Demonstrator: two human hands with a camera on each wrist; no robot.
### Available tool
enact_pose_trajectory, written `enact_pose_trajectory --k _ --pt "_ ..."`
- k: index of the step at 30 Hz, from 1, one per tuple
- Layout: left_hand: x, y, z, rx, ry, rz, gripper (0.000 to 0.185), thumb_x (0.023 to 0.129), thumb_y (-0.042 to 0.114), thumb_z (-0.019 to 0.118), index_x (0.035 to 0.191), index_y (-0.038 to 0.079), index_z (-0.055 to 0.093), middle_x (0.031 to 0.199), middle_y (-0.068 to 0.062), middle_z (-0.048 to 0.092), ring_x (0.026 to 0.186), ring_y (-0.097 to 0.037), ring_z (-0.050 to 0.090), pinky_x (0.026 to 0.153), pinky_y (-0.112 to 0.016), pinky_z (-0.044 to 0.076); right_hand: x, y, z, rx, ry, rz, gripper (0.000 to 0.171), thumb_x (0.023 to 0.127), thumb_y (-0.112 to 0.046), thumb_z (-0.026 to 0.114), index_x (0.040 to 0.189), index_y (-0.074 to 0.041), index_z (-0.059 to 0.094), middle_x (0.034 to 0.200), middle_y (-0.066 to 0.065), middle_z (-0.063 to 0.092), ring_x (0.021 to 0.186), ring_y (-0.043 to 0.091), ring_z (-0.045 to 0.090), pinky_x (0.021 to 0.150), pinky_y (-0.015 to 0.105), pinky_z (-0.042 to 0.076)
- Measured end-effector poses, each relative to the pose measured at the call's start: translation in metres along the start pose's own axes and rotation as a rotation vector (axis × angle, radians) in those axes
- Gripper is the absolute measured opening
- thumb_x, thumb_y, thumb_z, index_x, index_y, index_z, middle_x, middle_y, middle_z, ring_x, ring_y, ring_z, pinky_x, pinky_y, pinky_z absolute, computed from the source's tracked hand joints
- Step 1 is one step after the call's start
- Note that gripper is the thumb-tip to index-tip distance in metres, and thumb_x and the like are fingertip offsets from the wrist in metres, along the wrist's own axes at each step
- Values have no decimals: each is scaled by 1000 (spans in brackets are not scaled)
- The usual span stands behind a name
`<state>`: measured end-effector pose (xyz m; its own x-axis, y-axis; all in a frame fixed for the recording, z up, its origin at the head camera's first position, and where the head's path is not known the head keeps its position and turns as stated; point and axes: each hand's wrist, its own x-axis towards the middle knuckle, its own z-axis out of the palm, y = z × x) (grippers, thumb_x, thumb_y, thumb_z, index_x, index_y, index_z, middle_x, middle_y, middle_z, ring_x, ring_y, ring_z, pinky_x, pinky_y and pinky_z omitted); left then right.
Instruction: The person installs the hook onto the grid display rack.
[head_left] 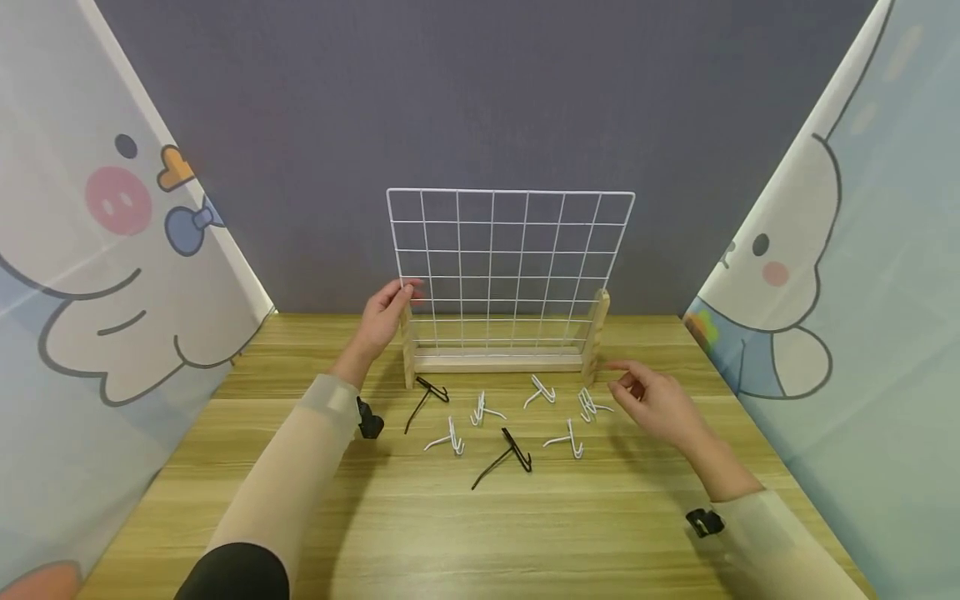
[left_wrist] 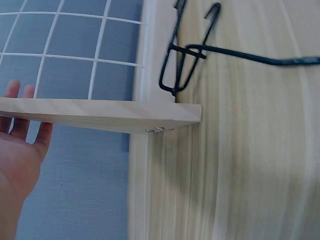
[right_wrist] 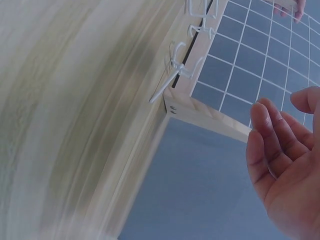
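A white wire grid (head_left: pixel 510 250) stands upright in a wooden base (head_left: pixel 495 363) with a post at each end. My left hand (head_left: pixel 386 315) holds the left post (left_wrist: pixel 100 114) near its top, thumb on the near side and fingers reaching round to the grid. Beside the right post (head_left: pixel 597 337), my right hand (head_left: pixel 656 402) hovers with loosely bent fingers and nothing in them. Nearest to it lies a white wire hook (head_left: pixel 591 406). A black wire hook (head_left: pixel 427 400) lies by the foot of the left post.
On the wood-grain table (head_left: pixel 420 533) before the rack lie more white hooks (head_left: pixel 452 437) and another black hook (head_left: pixel 506 457). A dark grey panel (head_left: pixel 480 100) rises behind. Cartoon-printed cloths (head_left: pixel 67 333) flank both sides.
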<state>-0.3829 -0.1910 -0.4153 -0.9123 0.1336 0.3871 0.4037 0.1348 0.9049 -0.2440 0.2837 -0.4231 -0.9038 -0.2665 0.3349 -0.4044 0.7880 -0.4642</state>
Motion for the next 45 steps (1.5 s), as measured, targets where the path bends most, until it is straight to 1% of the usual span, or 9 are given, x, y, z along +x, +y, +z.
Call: enact_pose_trajectory --k 2,6,9,13,21,25,31,39,45 --pt "0 -1 2 -19 5 13 46 120 27 46 147 -9 56 128 -17 74 118 -21 74 128 -60 37 0 3 -1 2 1 11 34 109 -19 67 139 -3 70 92 -3 75 74 2 59 67 27 49" --pt "1 -5 5 -34 17 42 44 120 26 47 142 -11 57 129 -21 71 125 -45 69 125 -61 40 1 11 -3 28 -1 41 34 110 -20 67 139 -3 69 95 0 75 76 4 61 69 27 51" --pt "2 -6 6 -37 32 47 39 120 23 47 136 -11 59 132 -33 64 118 -33 74 124 -60 42 3 19 -4 65 -5 61 35 111 -21 67 140 -2 69 97 3 75 78 3 63 70 26 52" --pt "2 -5 6 -1 56 26 32 119 21 46 128 -5 64 130 -15 67 111 -18 74 123 -60 44 5 29 -5 120 -15 71 32 110 -19 67 138 -2 70 99 6 75 78 2 62 68 26 51" --pt "2 -5 8 25 65 -8 33 120 16 41 128 -9 61 126 -5 65 130 -55 64 122 -57 44 6 49 3 223 -127 81 28 107 -13 71 130 4 71 101 10 76 82 4 62 72 24 53" --pt "1 -6 9 24 71 -1 34 120 22 43 129 -4 62 120 2 65 128 -50 66 120 -49 47 7 57 9 280 -203 78 29 105 -9 73 129 7 70 106 15 77 85 7 65 73 24 54" --pt "-2 -4 7 39 63 16 34 120 28 46 127 1 65 119 3 66 124 -37 72 100 -30 51 11 68 14 313 -309 56 25 104 -9 75 126 4 73 116 18 77 93 8 66 77 24 55" --pt "-2 -5 7 40 68 18 35 120 27 45 128 0 65 119 2 66 123 -40 71 119 -48 48 20 78 21 323 -409 26 28 101 -10 78 127 2 75 116 15 78 102 9 67 88 25 55" --pt "0 -7 8 23 72 11 36 120 22 44 133 -5 63 122 -7 66 114 -21 73 117 -51 48 28 81 28 362 -492 99 34 100 -13 79 132 -2 74 127 16 76 115 18 69 95 22 54"
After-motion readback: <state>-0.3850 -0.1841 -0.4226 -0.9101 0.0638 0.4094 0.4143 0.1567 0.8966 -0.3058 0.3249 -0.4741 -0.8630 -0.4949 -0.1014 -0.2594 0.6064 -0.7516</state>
